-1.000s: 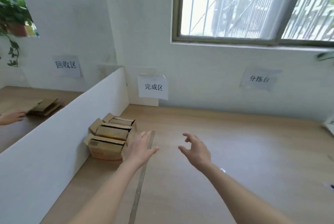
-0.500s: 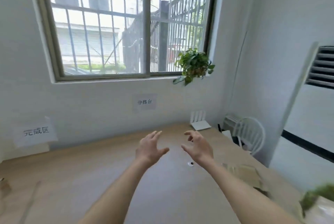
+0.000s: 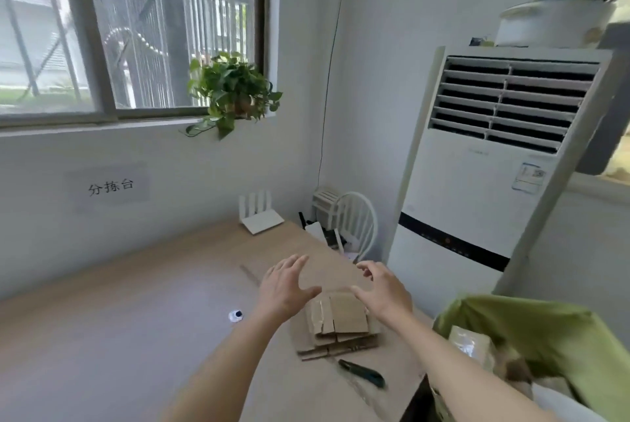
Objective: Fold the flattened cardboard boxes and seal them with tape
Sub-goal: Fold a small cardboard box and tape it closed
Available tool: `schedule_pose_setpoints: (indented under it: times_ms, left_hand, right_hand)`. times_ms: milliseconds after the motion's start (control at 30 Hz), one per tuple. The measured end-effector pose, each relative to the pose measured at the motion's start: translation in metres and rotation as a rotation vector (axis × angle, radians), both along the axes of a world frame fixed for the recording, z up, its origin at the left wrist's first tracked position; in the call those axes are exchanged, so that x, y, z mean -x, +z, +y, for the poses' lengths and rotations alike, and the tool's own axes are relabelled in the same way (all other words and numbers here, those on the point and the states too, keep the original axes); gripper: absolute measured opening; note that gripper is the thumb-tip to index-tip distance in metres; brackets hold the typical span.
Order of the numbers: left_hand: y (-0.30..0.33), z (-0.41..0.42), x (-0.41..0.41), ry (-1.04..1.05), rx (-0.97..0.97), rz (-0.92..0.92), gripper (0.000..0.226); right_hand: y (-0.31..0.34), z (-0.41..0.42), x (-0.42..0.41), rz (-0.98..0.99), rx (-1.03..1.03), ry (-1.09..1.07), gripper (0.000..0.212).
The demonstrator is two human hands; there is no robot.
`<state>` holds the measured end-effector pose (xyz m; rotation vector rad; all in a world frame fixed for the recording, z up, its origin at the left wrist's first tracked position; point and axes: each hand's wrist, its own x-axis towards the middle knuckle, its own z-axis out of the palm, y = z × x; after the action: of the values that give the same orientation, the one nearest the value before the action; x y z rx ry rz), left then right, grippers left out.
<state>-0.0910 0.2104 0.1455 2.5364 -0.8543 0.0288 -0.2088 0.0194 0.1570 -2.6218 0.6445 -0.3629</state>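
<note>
A stack of flattened cardboard boxes [image 3: 341, 324] lies on the wooden table [image 3: 119, 312] near its right edge. My left hand [image 3: 284, 288] hovers just left of and above the stack, fingers spread and holding nothing. My right hand [image 3: 383, 292] hovers above the stack's far right corner, fingers loosely bent and empty. A dark green utility knife [image 3: 363, 372] lies on the table just in front of the stack. No tape is in view.
A small white-and-blue cap [image 3: 235, 315] sits on the table left of my left arm. A white router [image 3: 259, 215] stands at the back. A white chair [image 3: 354, 227], a tall air conditioner [image 3: 477, 166] and a green-lined bin [image 3: 531, 340] stand to the right.
My view has swung right, away from the folded boxes by the white divider, to the stack of flat boxes. Both hands stay raised and empty, now above that stack.
</note>
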Motion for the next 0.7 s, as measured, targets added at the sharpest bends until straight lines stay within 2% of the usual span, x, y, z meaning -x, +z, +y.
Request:
schedule_pose_setpoints:
  times_ms: [300,700]
  left_hand:
    - [-0.079,-0.109,-0.078,-0.035,-0.100,0.176,0.083]
    - [-0.181,-0.190,-0.145,0.061,-0.231,0.320,0.083]
  right_hand:
    - [-0.070,-0.107,-0.075,0.128,-0.077,-0.023,0.055]
    - [-0.193,-0.204,-0.165,0.307,-0.198,0.037,0.063]
